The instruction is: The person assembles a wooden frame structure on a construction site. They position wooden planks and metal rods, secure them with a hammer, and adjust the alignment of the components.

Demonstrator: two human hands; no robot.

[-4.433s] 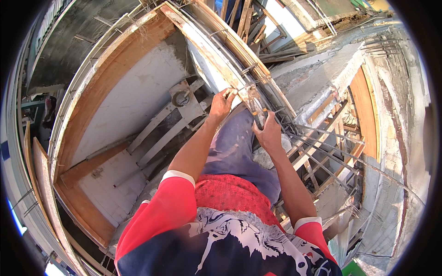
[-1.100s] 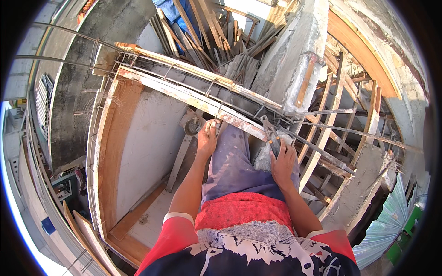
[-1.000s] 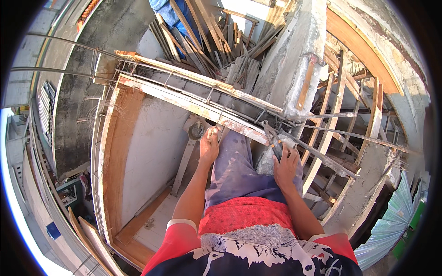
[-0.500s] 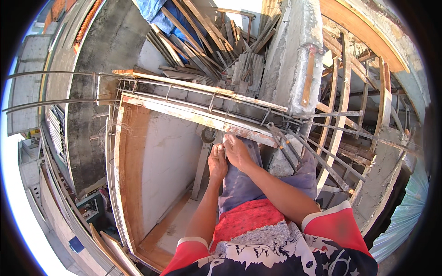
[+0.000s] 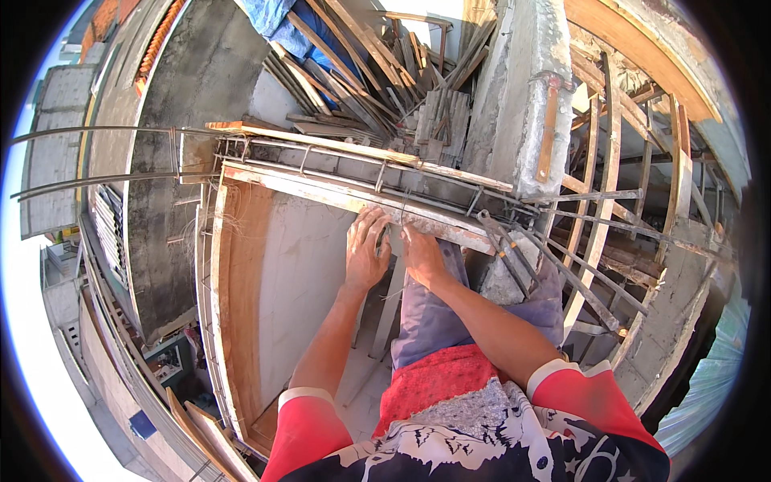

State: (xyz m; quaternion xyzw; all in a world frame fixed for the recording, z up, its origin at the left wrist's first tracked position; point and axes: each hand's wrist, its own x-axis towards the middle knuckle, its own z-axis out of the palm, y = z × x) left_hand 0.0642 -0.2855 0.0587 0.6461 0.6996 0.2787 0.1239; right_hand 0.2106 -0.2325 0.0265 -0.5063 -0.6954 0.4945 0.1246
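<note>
A board-sided form [image 5: 321, 193] with steel bars [image 5: 337, 165] between its boards runs across in front of me. My left hand [image 5: 367, 247] is open, its spread fingertips at the front board's lower face. Just to its right, my right hand [image 5: 422, 257] is closed in a pinch near a thin tie wire [image 5: 404, 207] that passes over the board. The wire seems to run into those fingers; its end is hidden. Pincers [image 5: 504, 255] with dark, orange-banded handles rest to the right of my right hand, by a concrete lump [image 5: 506, 277].
A hammer [image 5: 549, 132] lies on the concrete beam [image 5: 522, 96] ahead right. Long bars [image 5: 594, 293] stick out rightward over timber props [image 5: 598, 209]. Scrap planks [image 5: 361, 64] and a blue tarp [image 5: 281, 24] are piled beyond. A deep drop opens beside the wooden form panel [image 5: 237, 321] at left.
My left hand has moved away from my right, leftward and up to the board, its fingers opening. The right hand stays near the wire. The view has shifted slightly.
</note>
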